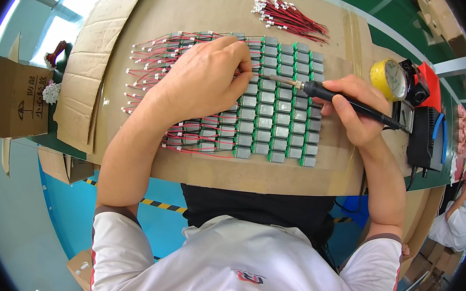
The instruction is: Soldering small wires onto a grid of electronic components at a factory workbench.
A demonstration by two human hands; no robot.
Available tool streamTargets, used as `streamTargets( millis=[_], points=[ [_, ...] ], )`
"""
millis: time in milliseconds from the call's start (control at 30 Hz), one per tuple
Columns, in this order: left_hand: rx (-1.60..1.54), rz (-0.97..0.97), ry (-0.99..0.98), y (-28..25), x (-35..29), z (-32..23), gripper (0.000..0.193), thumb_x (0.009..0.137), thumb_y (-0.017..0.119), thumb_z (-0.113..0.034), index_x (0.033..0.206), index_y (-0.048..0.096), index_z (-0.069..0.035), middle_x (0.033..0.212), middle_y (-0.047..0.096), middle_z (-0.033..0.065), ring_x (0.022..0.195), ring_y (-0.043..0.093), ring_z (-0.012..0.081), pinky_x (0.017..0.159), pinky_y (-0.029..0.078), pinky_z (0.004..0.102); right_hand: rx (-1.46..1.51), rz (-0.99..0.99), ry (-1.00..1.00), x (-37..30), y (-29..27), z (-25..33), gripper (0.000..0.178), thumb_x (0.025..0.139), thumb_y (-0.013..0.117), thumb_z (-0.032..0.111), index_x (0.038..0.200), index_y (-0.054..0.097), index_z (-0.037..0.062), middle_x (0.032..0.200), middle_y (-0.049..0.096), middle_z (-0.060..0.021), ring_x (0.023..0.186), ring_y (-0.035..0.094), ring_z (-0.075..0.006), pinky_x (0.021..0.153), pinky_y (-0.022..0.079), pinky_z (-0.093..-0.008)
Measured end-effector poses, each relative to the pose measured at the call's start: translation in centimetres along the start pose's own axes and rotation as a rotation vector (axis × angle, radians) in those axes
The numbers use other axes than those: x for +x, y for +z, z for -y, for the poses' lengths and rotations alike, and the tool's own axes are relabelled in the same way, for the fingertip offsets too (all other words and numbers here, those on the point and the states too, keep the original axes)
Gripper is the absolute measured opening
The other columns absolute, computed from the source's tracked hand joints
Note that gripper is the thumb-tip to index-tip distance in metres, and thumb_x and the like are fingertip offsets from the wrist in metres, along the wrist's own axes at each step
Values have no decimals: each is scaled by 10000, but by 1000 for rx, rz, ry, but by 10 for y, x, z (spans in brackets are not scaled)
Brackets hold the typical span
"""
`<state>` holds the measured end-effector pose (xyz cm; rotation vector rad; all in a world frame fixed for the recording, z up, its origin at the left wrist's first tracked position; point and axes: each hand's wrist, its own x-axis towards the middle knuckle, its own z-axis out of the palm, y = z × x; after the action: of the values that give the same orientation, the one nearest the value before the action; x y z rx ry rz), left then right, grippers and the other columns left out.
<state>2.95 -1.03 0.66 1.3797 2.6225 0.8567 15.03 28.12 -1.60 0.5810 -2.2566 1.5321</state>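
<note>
My right hand [356,103] is closed round the black handle of a soldering iron [337,95]. The iron's metal tip points left and meets the edge of one grey block with a green board, close to my left fingertips. My left hand [208,77] is closed in a pinch on a thin red wire that ends near the tip. Rows of grey blocks with green edges [266,108] lie on the brown cardboard under both hands. Those on the left carry red and black wires with white connectors [145,74]. My left hand hides some blocks and wires.
A bundle of loose red-black wires with white connectors [291,17] lies at the far edge. To the right are a roll of yellow tape [387,80] and a black soldering station [426,140] with blue-handled pliers. A cardboard flap [93,61] stands at left, beside a carton [21,96].
</note>
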Motion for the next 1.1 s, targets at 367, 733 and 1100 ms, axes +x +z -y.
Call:
streamTargets(
  millis=[367, 733, 1100],
  points=[
    [0, 6, -2, 0, 1, 0, 157, 934, 716, -117, 960, 641, 19, 926, 660, 165, 847, 673, 349, 778, 539, 439, 12, -1, -24, -1, -1, -2, 226, 943, 658, -24, 1146, 752, -52, 918, 774, -165, 693, 743, -167, 633, 571, -267],
    [4, 17, 0, 0, 0, 1, 149, 936, 709, -112, 959, 642, 19, 937, 659, 165, 855, 676, 350, 781, 539, 444, 15, 16, -20, -3, -5, -5, 273, 1010, 561, -13, 1225, 697, -114, 946, 741, -199, 757, 761, -239, 695, 612, -327],
    [-4, 3, 5, 2, 1, 1, 109, 906, 695, -74, 937, 647, 19, 937, 661, 164, 857, 692, 347, 796, 555, 437, -122, -201, 85, 16, -16, -10, 353, 1108, 626, 139, 1436, 638, 9, 1096, 796, -145, 869, 759, -140, 808, 610, -265]
  ],
)
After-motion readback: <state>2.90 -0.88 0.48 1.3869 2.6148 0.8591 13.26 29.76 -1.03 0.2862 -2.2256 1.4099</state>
